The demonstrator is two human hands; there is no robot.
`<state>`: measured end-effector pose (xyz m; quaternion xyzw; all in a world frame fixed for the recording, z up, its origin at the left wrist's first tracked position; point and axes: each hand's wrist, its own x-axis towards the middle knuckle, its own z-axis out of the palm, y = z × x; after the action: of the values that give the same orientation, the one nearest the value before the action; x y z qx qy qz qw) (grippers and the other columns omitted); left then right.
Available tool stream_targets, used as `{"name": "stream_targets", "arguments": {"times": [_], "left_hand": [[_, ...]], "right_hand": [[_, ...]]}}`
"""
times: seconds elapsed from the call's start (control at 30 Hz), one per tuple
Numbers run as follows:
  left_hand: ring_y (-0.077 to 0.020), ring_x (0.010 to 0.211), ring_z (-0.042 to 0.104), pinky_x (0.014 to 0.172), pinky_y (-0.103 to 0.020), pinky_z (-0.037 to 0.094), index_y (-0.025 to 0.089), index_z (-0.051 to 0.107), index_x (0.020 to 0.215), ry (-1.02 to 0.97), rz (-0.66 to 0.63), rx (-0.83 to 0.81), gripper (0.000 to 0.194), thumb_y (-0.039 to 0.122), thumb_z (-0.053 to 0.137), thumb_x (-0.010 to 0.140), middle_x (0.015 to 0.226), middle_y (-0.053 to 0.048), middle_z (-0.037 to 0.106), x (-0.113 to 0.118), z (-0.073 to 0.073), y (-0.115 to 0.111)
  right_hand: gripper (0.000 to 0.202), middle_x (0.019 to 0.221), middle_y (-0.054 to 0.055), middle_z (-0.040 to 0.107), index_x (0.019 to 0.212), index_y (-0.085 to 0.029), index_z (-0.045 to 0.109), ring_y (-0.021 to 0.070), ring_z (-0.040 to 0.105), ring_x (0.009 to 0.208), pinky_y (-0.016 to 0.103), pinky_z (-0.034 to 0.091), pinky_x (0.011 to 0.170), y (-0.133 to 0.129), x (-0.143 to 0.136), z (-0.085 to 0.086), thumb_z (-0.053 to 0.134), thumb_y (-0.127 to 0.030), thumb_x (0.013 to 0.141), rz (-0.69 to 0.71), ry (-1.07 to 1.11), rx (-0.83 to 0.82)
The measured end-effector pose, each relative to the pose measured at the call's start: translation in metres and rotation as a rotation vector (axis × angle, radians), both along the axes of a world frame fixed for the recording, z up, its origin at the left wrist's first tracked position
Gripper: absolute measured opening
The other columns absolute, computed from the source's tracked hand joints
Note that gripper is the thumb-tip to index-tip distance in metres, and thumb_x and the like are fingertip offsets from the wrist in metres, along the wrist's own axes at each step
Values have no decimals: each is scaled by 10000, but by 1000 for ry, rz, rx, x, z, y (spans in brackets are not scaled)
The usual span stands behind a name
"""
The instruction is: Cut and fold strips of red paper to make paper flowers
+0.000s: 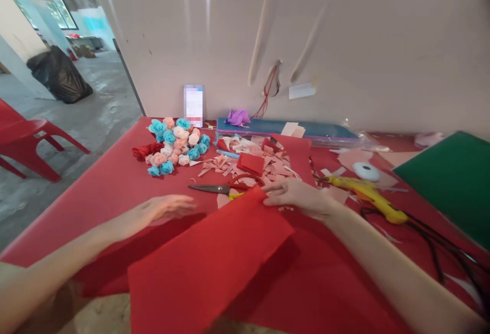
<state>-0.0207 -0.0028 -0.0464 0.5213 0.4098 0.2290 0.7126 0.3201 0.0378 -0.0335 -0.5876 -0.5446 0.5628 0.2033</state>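
My right hand point(293, 196) pinches the far corner of a large sheet of red paper point(206, 257), which hangs tilted over the table's near edge. To the left of the sheet, my left hand point(163, 210) is stretched out flat above the table, holding nothing. Just beyond the paper lies a pair of scissors point(214, 188) with red and yellow handles, partly covered by the sheet's corner. Behind the scissors are pink paper scraps point(275, 165) and a small folded red piece point(250, 163). Blue, pink, white and red paper flowers point(174, 143) are bunched at the left.
A yellow glue gun point(367, 196) with a black cord and a white rounded object point(366, 171) lie at right. Green sheets point(451, 186) stand beyond them. A phone point(194, 105) leans on the white panel point(214, 28). A red chair point(34, 135) stands left of the table.
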Motion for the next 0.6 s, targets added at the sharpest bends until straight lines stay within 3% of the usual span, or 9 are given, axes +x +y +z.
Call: {"name": "stream_targets", "arguments": {"times": [0.07, 0.17, 0.27, 0.4, 0.6], "left_hand": [[-261, 1126, 532, 987, -367, 367, 192, 605, 1114, 33, -50, 142, 428, 475, 540, 800, 1200, -80, 599, 23, -1, 23], [-218, 1170, 493, 944, -295, 380, 250, 513, 1215, 267, -185, 387, 443, 450, 514, 819, 1281, -51, 532, 61, 0, 50], [-258, 1074, 547, 821, -269, 413, 216, 607, 1096, 367, -257, 414, 496, 460, 675, 670, 1162, -68, 607, 89, 5, 71], [-229, 817, 605, 668, -244, 388, 182, 693, 841, 445, -383, 403, 393, 401, 776, 525, 798, -21, 677, 104, 11, 92], [-170, 807, 559, 679, -224, 356, 184, 703, 848, 415, -466, 433, 337, 373, 740, 572, 841, 6, 658, 107, 9, 99]], "right_hand": [[505, 575, -6, 626, 949, -140, 677, 83, 519, 461, 193, 401, 420, 8, -13, -5, 764, -366, 506, 56, -30, -6], [537, 552, -22, 603, 1024, -143, 654, 68, 472, 431, 180, 321, 360, 16, -33, -5, 751, -357, 541, 120, -37, -12], [570, 542, -35, 594, 1067, -151, 634, 72, 464, 443, 179, 301, 361, 17, -46, 1, 750, -347, 544, 163, -41, -3], [664, 510, -54, 589, 1157, -123, 577, 73, 449, 453, 182, 295, 392, 15, -54, 9, 744, -296, 538, 181, -38, 43], [730, 435, -80, 561, 1217, -98, 531, 88, 457, 466, 200, 341, 474, 11, -56, 15, 736, -287, 542, 214, -14, 77]]}}
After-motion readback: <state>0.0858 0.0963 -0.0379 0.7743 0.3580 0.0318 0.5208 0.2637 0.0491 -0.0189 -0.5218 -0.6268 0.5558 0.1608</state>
